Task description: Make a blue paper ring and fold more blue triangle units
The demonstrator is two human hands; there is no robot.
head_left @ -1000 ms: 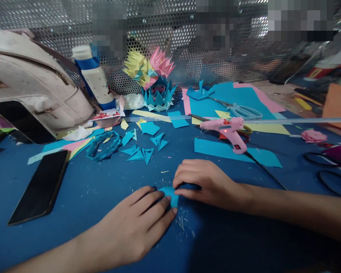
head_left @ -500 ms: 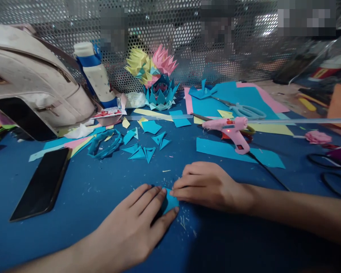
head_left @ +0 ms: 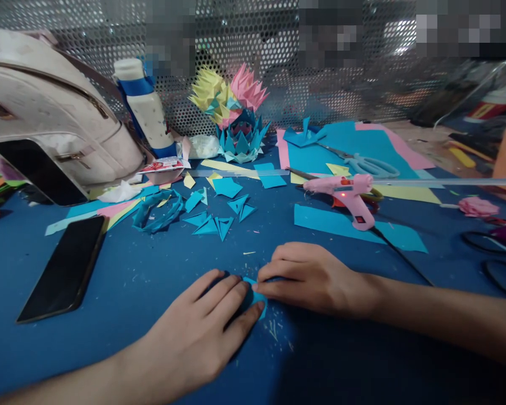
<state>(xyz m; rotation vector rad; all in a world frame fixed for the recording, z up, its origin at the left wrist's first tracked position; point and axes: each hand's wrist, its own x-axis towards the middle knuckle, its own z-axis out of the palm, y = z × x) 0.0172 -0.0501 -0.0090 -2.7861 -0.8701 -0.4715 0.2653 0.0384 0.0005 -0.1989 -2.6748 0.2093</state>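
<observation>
A small piece of blue paper (head_left: 258,296) lies on the blue tabletop, mostly covered by my fingers. My left hand (head_left: 211,323) holds it down, fingers on top and thumb along its near edge. From the other side, the fingertips of my right hand (head_left: 310,278) pinch at the paper's right part, with the other fingers curled. Beyond my hands lie several folded blue paper points (head_left: 223,226) and a blue paper ring (head_left: 158,211). A pink glue gun (head_left: 352,197) with a lit orange light rests on a blue paper strip (head_left: 320,219).
Two phones are at left, one flat (head_left: 63,270), one leaning (head_left: 40,171) against a white backpack (head_left: 96,129). A bottle (head_left: 145,112) and a folded-paper flower piece (head_left: 240,135) stand by the perforated metal panel. Scissors (head_left: 369,165) lie on coloured sheets. The glue gun's cord trails rightward.
The view has shifted slightly. My left thumb and fingers have moved a little on the blue paper, and my right fingertips remain at its edge.
</observation>
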